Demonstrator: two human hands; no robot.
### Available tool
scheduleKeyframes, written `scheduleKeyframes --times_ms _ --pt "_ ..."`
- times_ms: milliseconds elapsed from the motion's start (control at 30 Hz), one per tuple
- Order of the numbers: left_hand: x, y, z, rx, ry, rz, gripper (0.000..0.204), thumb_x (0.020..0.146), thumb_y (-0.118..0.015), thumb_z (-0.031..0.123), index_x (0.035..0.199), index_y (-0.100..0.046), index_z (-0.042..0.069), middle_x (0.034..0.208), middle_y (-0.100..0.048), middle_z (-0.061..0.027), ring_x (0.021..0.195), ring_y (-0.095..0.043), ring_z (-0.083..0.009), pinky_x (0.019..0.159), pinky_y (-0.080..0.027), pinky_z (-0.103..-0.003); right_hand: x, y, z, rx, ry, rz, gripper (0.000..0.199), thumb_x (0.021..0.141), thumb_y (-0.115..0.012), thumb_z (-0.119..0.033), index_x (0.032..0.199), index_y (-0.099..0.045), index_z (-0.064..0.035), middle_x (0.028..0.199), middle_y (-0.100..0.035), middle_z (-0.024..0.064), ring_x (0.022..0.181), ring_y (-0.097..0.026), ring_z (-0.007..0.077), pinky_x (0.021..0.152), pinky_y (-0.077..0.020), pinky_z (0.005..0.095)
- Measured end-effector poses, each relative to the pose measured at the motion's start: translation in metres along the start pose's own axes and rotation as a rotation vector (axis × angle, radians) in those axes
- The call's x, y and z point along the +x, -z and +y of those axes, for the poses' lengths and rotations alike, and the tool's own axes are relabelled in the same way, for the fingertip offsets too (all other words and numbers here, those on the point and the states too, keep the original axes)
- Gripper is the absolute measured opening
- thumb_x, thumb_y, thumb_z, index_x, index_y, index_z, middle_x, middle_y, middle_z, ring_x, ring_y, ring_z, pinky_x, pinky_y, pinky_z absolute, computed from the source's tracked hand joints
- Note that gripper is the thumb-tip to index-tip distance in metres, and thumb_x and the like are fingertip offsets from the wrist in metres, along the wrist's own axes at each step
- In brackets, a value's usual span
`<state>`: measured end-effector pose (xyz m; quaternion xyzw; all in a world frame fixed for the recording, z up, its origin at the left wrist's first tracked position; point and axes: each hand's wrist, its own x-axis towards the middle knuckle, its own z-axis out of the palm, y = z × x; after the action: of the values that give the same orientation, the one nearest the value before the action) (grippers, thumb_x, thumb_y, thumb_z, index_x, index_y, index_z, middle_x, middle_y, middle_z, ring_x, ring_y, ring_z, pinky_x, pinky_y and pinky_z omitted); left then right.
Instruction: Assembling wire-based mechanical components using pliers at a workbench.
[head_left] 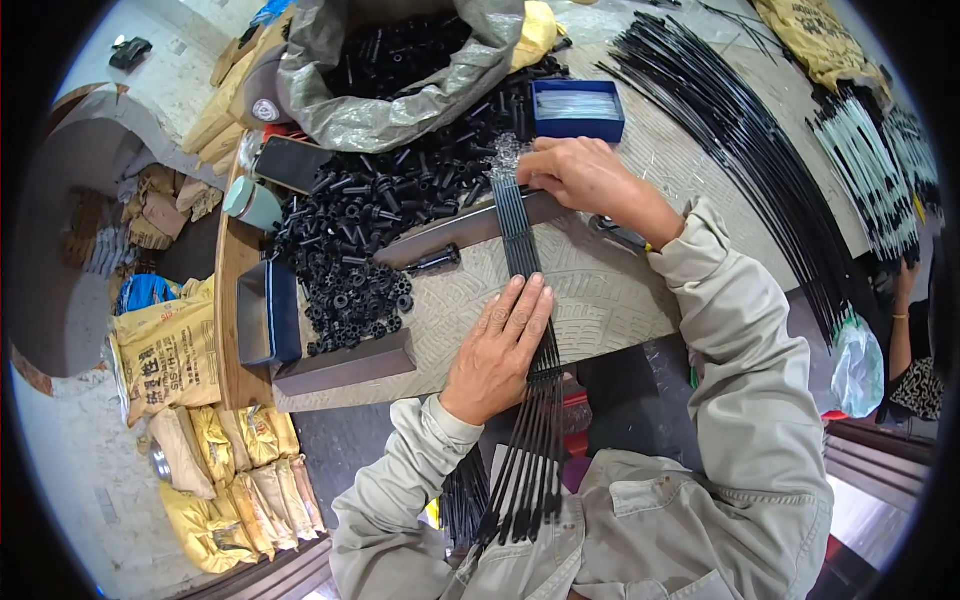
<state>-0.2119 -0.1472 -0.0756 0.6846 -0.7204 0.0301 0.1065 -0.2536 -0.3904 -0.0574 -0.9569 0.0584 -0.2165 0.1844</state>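
Left hand (500, 345) lies flat, pinning a row of black rods (520, 250); right hand (580, 175) pinches their 12 o'clock ends. Black caps (350, 240) remain heaped at 10 o'clock, so much work seems left.

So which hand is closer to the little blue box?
The right hand. It rests on the far ends of the black rods, just below the blue box. The left hand presses the rods flat much farther down, near the table's edge.

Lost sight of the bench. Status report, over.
Left hand flat on black rods. Right hand pinching rod tips. Black caps heaped alongside, clear of rods.
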Motion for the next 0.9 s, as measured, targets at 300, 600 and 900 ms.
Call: scheduleKeyframes --times_ms 300,600,900 --pt "0.001 -0.007 -0.001 -0.026 0.017 -0.003 0.054 0.077 -0.046 0.003 0.130 -0.038 -0.001 0.135 -0.037 -0.0174 0.126 -0.035 -0.0331 0.101 -0.033 -0.040 -0.003 0.000 0.013 0.045 -0.083 0.067 0.010 0.079 -0.058 -0.011 0.086 -0.066 -0.0100 0.076 -0.060 0.0075 0.073 -0.061 0.0283 0.063 -0.0465 0.0377" --pt "0.003 -0.006 0.001 -0.049 0.023 -0.022 0.055 0.075 -0.044 -0.001 0.130 -0.037 -0.004 0.135 -0.036 -0.0204 0.127 -0.033 -0.0352 0.102 -0.033 -0.039 -0.003 -0.002 0.013 0.029 -0.082 0.027 0.011 0.080 -0.057 -0.010 0.087 -0.065 -0.0121 0.082 -0.061 0.0066 0.075 -0.061 0.0283 0.063 -0.0465 0.0391" --pt "0.003 -0.006 0.002 -0.032 0.026 -0.021 0.055 0.075 -0.044 -0.002 0.130 -0.035 -0.004 0.136 -0.034 -0.0209 0.127 -0.033 -0.0353 0.102 -0.033 -0.039 -0.005 0.001 0.015 0.046 -0.105 0.015 0.011 0.080 -0.057 -0.011 0.087 -0.065 -0.0117 0.080 -0.060 0.0072 0.074 -0.061 0.0279 0.064 -0.0463 0.0383"
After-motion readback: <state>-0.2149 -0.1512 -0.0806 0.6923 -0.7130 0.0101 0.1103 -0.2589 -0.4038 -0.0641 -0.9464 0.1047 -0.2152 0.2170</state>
